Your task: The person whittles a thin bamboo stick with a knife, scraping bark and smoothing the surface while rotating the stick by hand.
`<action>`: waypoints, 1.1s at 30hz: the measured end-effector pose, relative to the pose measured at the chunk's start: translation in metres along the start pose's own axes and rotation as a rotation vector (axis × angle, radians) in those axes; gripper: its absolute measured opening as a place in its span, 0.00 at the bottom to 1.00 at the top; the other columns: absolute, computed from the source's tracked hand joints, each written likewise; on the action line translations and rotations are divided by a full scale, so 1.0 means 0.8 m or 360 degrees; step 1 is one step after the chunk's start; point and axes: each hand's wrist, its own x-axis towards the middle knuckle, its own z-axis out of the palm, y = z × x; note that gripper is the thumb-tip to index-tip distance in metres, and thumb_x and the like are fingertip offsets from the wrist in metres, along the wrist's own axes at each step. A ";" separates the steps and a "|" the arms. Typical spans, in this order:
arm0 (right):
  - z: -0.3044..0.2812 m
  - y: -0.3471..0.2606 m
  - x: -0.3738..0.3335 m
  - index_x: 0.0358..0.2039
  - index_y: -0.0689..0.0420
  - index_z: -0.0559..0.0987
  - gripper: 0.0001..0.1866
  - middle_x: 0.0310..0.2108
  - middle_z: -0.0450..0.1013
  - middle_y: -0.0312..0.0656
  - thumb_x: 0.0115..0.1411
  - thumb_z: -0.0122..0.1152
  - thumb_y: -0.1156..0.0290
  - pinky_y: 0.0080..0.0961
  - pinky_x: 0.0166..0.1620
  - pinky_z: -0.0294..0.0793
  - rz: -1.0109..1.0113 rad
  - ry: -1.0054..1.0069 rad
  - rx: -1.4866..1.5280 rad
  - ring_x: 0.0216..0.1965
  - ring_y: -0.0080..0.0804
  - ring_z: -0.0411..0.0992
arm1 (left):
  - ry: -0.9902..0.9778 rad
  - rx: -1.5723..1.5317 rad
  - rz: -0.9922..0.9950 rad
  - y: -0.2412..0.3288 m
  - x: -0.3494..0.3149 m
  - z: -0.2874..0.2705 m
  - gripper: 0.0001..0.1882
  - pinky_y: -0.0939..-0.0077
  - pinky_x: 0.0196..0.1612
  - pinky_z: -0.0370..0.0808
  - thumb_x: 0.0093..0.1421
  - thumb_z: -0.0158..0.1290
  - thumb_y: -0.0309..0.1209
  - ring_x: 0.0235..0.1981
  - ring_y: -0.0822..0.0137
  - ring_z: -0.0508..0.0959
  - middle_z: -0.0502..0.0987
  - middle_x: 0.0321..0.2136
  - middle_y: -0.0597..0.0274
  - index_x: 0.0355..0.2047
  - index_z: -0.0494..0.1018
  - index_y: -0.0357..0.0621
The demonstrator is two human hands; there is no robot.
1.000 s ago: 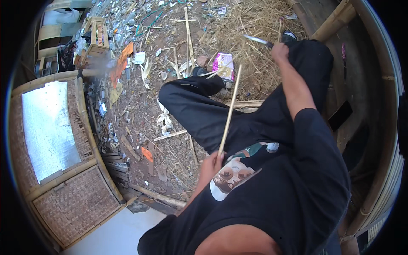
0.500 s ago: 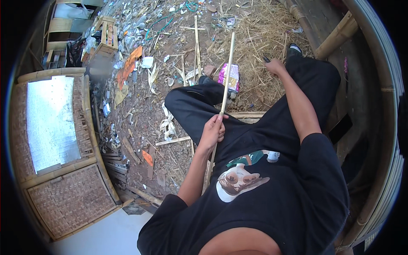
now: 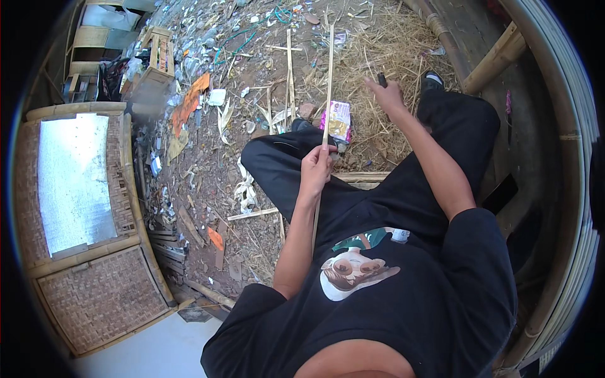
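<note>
My left hand (image 3: 316, 169) is closed around a long, thin bamboo strip (image 3: 329, 82), above my left thigh. The strip stands nearly upright in the picture, its far end over the ground and its lower part running back along my left forearm. To the right, beyond my knees, my right hand (image 3: 387, 99) grips a small black-handled tool (image 3: 382, 80). Its working end is too faint to make out. One finger of that hand points out toward the left, over dry straw. The two hands are well apart, and the right one does not touch the strip.
A pink and yellow packet (image 3: 338, 121) lies by my left foot. Crossed bamboo strips (image 3: 290, 75) rest on the littered ground beyond. Dry straw (image 3: 397, 44) covers the far right. A wooden crate (image 3: 153, 63) and a woven bamboo panel (image 3: 104, 296) are at left; a bamboo post (image 3: 498, 57) leans at right.
My left hand has moved slightly farther out, and the bamboo strip's far end has swung left. My right hand has shifted left and turned, with the black-handled tool still in it.
</note>
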 end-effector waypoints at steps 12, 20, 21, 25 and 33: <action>0.023 -0.029 -0.078 0.20 0.63 0.78 0.14 0.23 0.74 0.56 0.45 0.59 0.62 0.44 0.34 0.73 -0.0775 -0.0578 -0.0929 0.28 0.52 0.74 | 0.0490 0.1069 0.0530 -0.018 0.058 -0.007 0.14 0.80 0.18 0.54 0.62 0.51 0.36 0.16 0.85 0.58 0.62 0.14 0.76 0.25 0.73 0.36; 0.053 0.010 -0.079 0.22 0.66 0.78 0.11 0.25 0.74 0.61 0.42 0.55 0.69 0.45 0.38 0.77 -0.0891 -0.0493 -0.1194 0.32 0.56 0.76 | 0.0706 0.1563 0.0456 -0.007 0.067 0.025 0.21 0.56 0.31 0.70 0.59 0.49 0.38 0.24 0.44 0.75 0.74 0.18 0.40 0.21 0.72 0.28; 0.053 0.009 -0.081 0.22 0.66 0.78 0.11 0.25 0.74 0.61 0.43 0.55 0.70 0.45 0.38 0.77 -0.0898 -0.0505 -0.1219 0.32 0.56 0.76 | 0.0715 0.1598 0.0480 -0.010 0.068 0.027 0.20 0.52 0.32 0.70 0.59 0.49 0.37 0.27 0.39 0.76 0.74 0.20 0.36 0.23 0.73 0.27; 0.056 0.021 -0.082 0.23 0.65 0.79 0.12 0.25 0.74 0.61 0.45 0.56 0.68 0.45 0.37 0.76 -0.0875 -0.0416 -0.1216 0.31 0.56 0.76 | 0.0801 0.1661 0.0473 -0.011 0.064 0.039 0.19 0.49 0.34 0.71 0.61 0.46 0.35 0.29 0.37 0.76 0.74 0.24 0.33 0.29 0.73 0.26; 0.047 0.031 -0.071 0.27 0.66 0.78 0.12 0.29 0.74 0.60 0.46 0.57 0.69 0.46 0.40 0.75 -0.0591 -0.0508 -0.1221 0.37 0.56 0.74 | 0.0660 0.1708 0.0465 -0.030 0.059 0.041 0.17 0.50 0.33 0.69 0.63 0.45 0.34 0.30 0.37 0.75 0.73 0.25 0.32 0.31 0.73 0.26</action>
